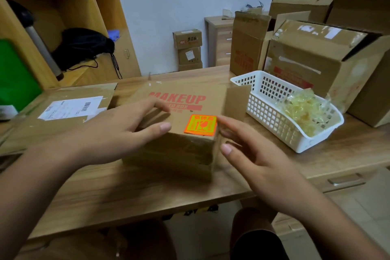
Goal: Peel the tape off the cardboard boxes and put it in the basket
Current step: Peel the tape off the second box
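Indoors, wooden desk (130,186) beside white wall (168,6)

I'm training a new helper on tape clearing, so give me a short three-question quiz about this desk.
1. True or false: the white basket already holds crumpled tape.
2. Which colour is the sticker on the MAKEUP box? A green, B orange, C blue.
3. Fill in: seen from the camera, the basket stands to the ___ of that box.
Key: 1 true; 2 B; 3 right.
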Demonstrator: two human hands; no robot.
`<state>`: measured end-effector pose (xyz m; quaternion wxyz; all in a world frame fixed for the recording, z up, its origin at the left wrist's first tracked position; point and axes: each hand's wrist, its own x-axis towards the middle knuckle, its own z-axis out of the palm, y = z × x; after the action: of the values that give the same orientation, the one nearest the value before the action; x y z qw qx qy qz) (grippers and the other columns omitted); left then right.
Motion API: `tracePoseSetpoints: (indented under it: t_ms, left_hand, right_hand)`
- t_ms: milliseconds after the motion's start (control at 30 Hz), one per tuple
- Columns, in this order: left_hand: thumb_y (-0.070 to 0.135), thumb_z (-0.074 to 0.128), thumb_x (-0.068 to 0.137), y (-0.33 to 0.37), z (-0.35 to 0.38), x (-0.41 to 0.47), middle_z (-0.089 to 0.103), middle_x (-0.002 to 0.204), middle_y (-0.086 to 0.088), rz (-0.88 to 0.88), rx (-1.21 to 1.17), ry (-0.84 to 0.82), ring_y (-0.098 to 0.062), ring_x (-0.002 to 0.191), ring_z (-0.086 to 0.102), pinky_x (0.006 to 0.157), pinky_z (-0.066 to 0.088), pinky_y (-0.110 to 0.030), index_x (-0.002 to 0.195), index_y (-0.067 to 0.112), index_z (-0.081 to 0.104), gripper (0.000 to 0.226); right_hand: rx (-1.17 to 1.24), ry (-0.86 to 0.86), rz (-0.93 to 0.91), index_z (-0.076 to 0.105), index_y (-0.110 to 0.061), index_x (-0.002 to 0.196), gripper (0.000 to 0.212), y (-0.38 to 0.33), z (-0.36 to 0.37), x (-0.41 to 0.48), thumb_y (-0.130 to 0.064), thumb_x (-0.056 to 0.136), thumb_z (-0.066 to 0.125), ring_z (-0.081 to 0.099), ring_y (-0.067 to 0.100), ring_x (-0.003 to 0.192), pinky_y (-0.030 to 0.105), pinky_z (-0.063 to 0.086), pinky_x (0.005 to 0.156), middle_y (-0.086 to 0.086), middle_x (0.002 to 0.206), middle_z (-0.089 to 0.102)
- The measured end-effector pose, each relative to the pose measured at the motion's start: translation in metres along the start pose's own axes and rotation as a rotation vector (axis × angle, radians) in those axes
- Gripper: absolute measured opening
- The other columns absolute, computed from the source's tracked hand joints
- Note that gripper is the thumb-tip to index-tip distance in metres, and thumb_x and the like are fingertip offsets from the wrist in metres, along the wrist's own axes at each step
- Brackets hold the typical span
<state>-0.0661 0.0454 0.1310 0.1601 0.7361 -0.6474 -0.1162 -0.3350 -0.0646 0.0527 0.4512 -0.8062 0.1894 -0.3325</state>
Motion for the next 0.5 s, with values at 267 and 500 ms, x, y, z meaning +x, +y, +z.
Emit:
tracePoseSetpoints:
  t_ms: [267,500]
  left_hand:
    - [0.083,0.028,0.084,0.006,0.013,0.015,0.046,0.127,0.038,0.026,0.057,0.088,0.007,0.114,0.044,0.088,0.038,-0.029,0.131,0.055,0.042,0.056]
    - [0.007,0.043,0.1,0.015,0.012,0.025,0.033,0.121,0.055,0.077,-0.033,0.036,0.038,0.11,0.029,0.087,0.025,0.005,0.136,0.053,0.053,0.06]
  right_hand:
    - [0.182,-0.015,0.001,0.041,-0.033,0.152,0.057,0.017,0.024,-0.013,-0.015,0.099,0.052,0.039,0.0,0.145,0.027,0.035,0.118,-0.021,0.154,0.046]
    - [0.177,-0.027,0.015,0.063,-0.031,0.125,0.037,0.026,0.029,-0.013,-0.007,0.099,0.051,0.048,0.001,0.139,0.021,0.039,0.113,-0.021,0.143,0.058]
